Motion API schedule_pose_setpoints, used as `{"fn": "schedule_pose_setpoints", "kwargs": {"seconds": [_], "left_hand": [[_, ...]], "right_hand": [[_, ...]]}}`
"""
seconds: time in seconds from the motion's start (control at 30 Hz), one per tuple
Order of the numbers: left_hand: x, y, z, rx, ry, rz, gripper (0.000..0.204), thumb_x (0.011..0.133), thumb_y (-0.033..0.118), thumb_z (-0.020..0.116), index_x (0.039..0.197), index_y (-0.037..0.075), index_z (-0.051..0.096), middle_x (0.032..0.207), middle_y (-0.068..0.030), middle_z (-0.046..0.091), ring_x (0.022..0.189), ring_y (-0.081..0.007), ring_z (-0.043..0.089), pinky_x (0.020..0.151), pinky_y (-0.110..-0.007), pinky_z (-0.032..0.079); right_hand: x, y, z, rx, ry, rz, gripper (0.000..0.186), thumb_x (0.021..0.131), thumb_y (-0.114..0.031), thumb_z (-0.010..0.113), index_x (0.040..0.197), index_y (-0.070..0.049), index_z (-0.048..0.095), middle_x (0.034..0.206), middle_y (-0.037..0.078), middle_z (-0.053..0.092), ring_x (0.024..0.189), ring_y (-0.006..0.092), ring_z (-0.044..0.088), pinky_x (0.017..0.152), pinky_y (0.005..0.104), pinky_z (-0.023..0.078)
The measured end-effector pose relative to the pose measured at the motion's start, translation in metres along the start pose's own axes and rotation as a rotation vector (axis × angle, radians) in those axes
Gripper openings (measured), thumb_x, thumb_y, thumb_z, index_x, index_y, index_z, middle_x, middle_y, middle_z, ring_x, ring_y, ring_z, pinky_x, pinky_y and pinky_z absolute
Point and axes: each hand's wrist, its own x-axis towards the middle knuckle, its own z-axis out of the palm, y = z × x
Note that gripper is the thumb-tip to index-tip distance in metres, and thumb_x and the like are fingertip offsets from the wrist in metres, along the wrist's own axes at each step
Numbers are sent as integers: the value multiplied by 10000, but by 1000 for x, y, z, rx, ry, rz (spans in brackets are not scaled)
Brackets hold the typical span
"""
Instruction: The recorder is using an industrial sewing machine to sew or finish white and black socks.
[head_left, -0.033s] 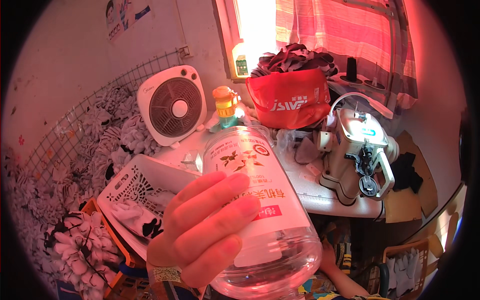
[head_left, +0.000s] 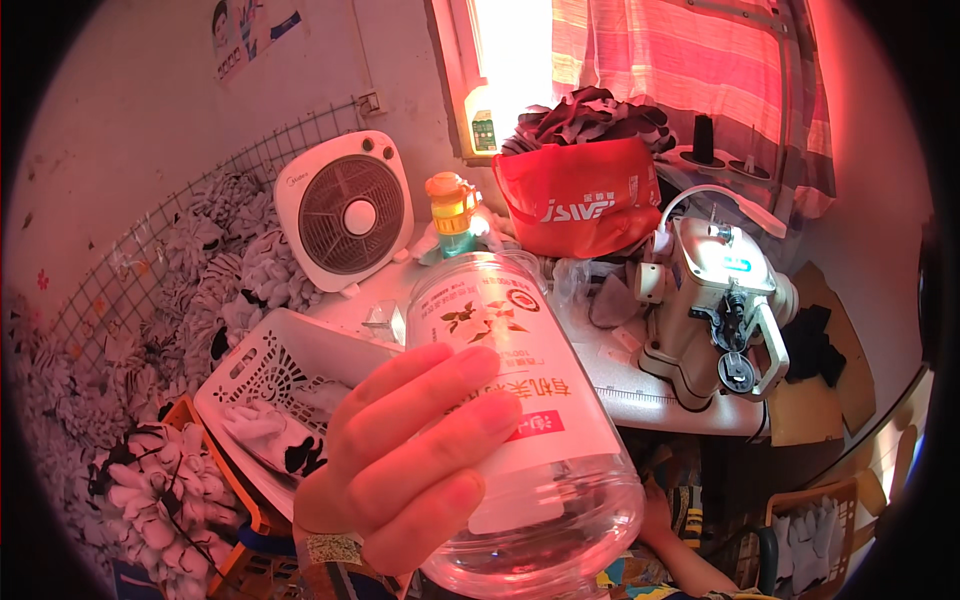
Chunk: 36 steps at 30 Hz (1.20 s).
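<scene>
One bottle (head_left: 520, 420), one fan (head_left: 345, 210), one basket (head_left: 265, 365).

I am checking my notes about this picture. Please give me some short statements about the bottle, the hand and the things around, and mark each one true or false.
1. The left hand grips a clear plastic bottle. True.
2. The bottle has a blue label. False: the label is white.
3. A white fan stands by the wall. True.
4. The bag near the window is green. False: it is red.
5. A sewing machine sits on the table. True.
</scene>
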Motion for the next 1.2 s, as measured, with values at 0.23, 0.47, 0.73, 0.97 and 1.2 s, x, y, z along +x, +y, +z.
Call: {"fn": "schedule_pose_setpoints", "kwargs": {"seconds": [0.23,0.47,0.73,0.97,1.2], "left_hand": [[-2,-2,6,12,56,22,379,818,115,705,1051,25,420,975,-148,637,858,-312,673,775,-447,591],[-1,1,2,15,4,2,374,816,109,704,1047,23,422,987,-149,638,874,-314,673,780,-450,591],[1,3,2,14,15,-19,367,802,107,714,1028,20,438,969,-148,647,866,-318,680,778,-458,590],[1,0,-1,-2,6,-14,348,803,99,709,1015,18,445,970,-155,647,878,-325,678,780,-464,589],[-6,0,2,-58,-67,-48,329,819,83,680,1024,-19,443,1007,-173,653,907,-335,670,780,-449,594]], "right_hand": [[-1,2,2,-9,-49,19,329,717,-257,641,1016,-118,629,941,92,625,964,286,576,909,442,409],[0,3,8,-24,-17,-21,316,712,-258,644,992,-114,624,905,91,627,940,287,581,900,446,419],[0,2,7,-73,7,-42,291,712,-255,643,965,-115,621,899,88,620,947,284,572,908,436,410],[-3,6,7,-76,-7,-28,292,704,-253,643,960,-114,626,891,89,621,943,285,575,898,437,414],[-1,9,19,-66,3,-47,276,690,-252,647,926,-109,639,853,98,624,910,294,587,875,437,434]]}}
